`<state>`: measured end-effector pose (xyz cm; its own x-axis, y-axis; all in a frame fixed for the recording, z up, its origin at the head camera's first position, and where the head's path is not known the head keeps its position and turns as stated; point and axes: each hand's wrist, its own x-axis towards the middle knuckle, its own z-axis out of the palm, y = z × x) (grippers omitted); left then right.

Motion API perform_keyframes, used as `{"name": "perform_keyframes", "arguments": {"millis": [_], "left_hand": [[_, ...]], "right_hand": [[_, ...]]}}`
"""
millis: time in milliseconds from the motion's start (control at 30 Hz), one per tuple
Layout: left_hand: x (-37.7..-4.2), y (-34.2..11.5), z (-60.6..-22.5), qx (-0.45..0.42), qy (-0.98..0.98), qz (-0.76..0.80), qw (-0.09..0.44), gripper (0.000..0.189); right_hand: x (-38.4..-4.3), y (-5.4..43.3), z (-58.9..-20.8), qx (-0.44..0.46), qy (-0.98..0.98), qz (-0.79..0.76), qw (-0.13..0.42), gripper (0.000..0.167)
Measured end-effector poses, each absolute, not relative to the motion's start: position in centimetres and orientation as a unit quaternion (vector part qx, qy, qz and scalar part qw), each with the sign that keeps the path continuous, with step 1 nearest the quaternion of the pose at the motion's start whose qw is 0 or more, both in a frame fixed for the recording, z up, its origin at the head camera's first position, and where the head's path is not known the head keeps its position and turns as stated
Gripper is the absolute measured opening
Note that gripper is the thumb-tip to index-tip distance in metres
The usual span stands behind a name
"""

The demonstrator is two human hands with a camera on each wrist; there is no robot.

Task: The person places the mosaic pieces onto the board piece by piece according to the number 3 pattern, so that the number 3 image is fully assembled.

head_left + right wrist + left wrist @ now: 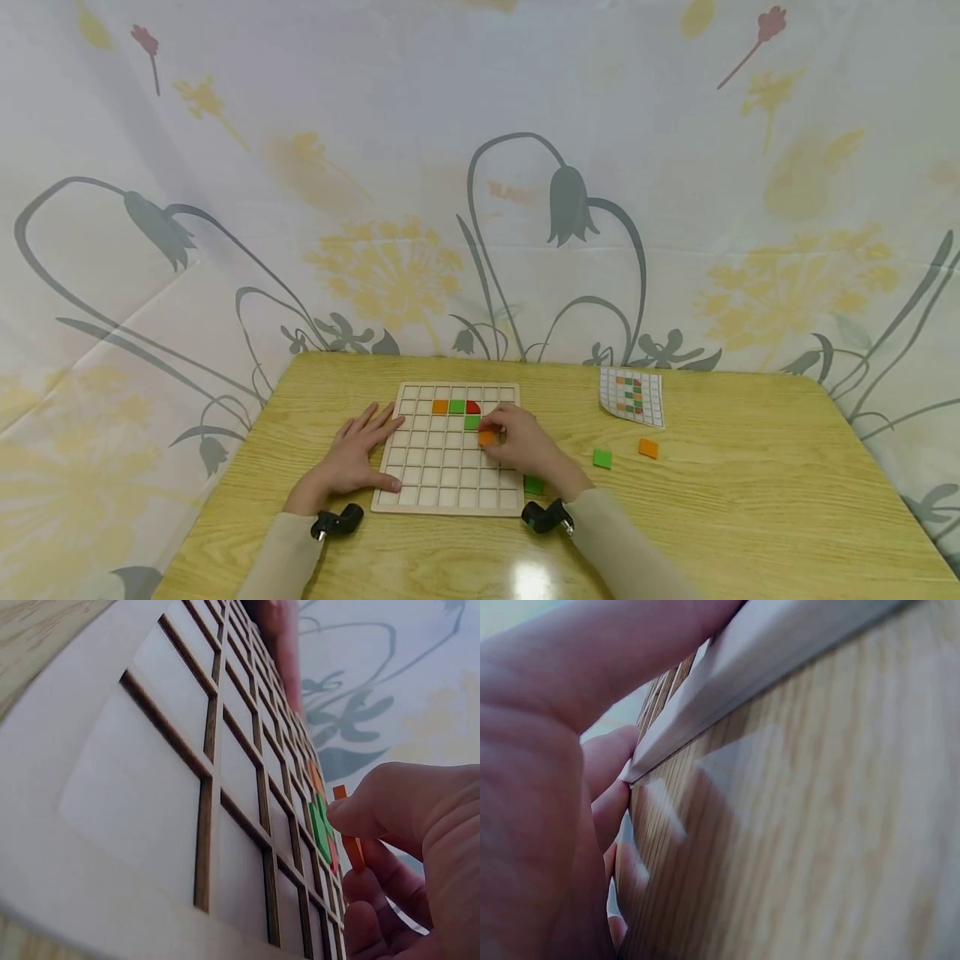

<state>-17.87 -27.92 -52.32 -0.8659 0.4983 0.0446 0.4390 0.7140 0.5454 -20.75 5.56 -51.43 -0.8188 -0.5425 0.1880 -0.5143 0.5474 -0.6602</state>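
A wooden grid board [427,510] lies on the table. My left hand [356,454] rests at its left edge with fingers spread, thumb and fingertips on the rim. Over the board's right half, my right hand [521,442] pinches an orange square tile [352,844] between thumb and fingers; the tile stands tilted on edge in the right wrist view. In the board's upper rows sit an orange tile [440,407], a green tile [457,407] and a red quarter-round tile [472,407]. Another green tile [471,422] sits just below the red one.
Right of the board lie a loose green tile [602,458] and a loose orange tile [648,448]. One more green tile [534,485] is by the board's right edge, partly covered by my right wrist. Farther back is a paper pattern sheet [652,400] with a curled corner.
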Motion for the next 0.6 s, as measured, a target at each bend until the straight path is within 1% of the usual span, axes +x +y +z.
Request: {"name": "perform_keyframes", "arguments": {"millis": [233,600], "left_hand": [[-17.8,-27.8,-52.1,0.253,0.924,0.281,0.052,0.105],[-17.8,-27.8,-52.0,0.247,0.927,0.277,0.055,0.106]], "right_hand": [[-20.8,4.6,-51.4,-0.295,0.875,-0.382,0.031,0.018],[-20.5,3.5,-52.2,-0.288,0.878,-0.382,0.013,0.01]]}}
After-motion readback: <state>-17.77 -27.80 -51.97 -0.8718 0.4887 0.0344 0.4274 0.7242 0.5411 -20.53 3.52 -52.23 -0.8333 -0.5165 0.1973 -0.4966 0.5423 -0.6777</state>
